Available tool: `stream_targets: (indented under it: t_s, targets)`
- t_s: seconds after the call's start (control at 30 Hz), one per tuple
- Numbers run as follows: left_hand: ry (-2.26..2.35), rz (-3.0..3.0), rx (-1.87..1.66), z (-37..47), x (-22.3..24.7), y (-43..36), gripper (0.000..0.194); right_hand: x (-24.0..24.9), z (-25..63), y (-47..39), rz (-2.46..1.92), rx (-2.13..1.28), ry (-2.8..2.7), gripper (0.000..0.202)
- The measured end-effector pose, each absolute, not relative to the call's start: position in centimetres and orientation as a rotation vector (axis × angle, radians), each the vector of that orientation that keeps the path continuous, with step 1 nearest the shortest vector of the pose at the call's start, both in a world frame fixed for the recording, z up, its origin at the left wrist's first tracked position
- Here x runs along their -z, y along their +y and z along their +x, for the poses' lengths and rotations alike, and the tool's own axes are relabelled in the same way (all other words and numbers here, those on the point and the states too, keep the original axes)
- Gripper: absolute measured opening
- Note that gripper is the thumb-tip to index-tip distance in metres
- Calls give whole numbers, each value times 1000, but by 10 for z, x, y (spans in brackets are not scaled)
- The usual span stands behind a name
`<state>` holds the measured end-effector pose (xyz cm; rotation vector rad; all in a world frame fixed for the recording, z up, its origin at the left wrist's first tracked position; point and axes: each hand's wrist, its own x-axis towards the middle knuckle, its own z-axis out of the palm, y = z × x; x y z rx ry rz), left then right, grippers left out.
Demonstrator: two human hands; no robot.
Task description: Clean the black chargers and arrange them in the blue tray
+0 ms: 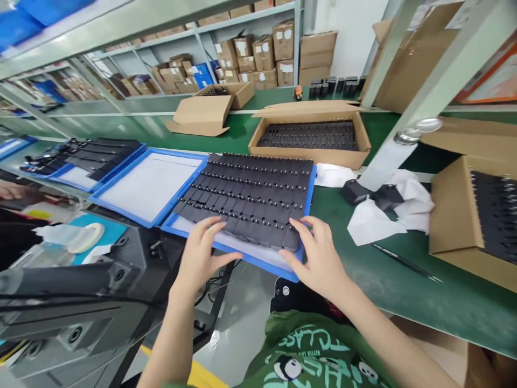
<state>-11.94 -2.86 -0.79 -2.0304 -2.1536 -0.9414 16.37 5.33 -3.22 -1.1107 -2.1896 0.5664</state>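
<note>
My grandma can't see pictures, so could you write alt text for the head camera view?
A person's left hand and right hand are at opposite ends of the nearest row of black blocks in a blue tray. Behind it, an open cardboard box holds more black pieces; black tweezers lie on the green bench to the right.

rightmost carton [455, 207] cut off; box labels [287, 34] seemingly illegible
</note>
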Motion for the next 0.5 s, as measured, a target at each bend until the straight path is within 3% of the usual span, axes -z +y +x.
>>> stream_targets:
  t_s: [0.13, 0.2, 0.33, 0.5]
  targets:
    - [-1686, -2443, 612, -133, 17, 20, 91, 42, 129, 48, -1073, -312, -2243, 83]
    - [-1513, -2513, 492, -134, 26, 35, 92, 47, 117, 50, -1104, -211, -2238, 79]
    - [-1283, -2531, 389, -129, 33, 43, 78, 49, 107, 53, -1147, -66, -2250, 53]
    - [-1145, -2527, 406, -126, 28, 42, 70, 39, 104, 50, -1179, 39, -2301, 59]
